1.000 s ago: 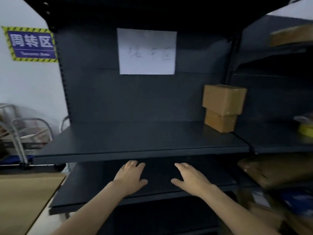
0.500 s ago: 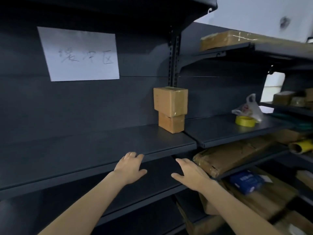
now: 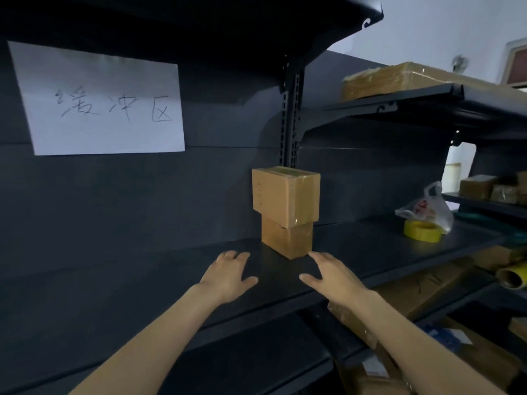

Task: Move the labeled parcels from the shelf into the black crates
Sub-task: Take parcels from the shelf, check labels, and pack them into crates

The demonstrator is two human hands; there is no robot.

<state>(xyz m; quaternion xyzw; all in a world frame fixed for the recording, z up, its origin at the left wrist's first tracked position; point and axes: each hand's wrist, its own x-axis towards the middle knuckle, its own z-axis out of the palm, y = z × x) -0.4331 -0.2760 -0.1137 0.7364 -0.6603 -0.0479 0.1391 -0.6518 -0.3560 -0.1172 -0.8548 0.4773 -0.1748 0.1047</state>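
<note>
Two brown cardboard parcels stand stacked at the back of the dark shelf (image 3: 142, 275): a larger upper parcel (image 3: 285, 195) on a smaller lower parcel (image 3: 286, 240). My left hand (image 3: 228, 276) hovers over the shelf just left of and in front of the stack, fingers spread, empty. My right hand (image 3: 332, 276) is just right of and in front of the stack, also open and empty. Neither hand touches a parcel. No black crates are in view.
A white paper sign (image 3: 99, 104) hangs on the back panel. The right bay holds a yellow tape roll (image 3: 422, 230), a plastic bag (image 3: 430, 206) and more boxes (image 3: 476, 186). A wrapped parcel (image 3: 399, 79) lies on the upper right shelf. Lower shelves hold cartons (image 3: 427, 286).
The view has swung right and closer to the stacked parcels. Both hands have risen from the lower shelf edge to the shelf surface, flanking the stack.
</note>
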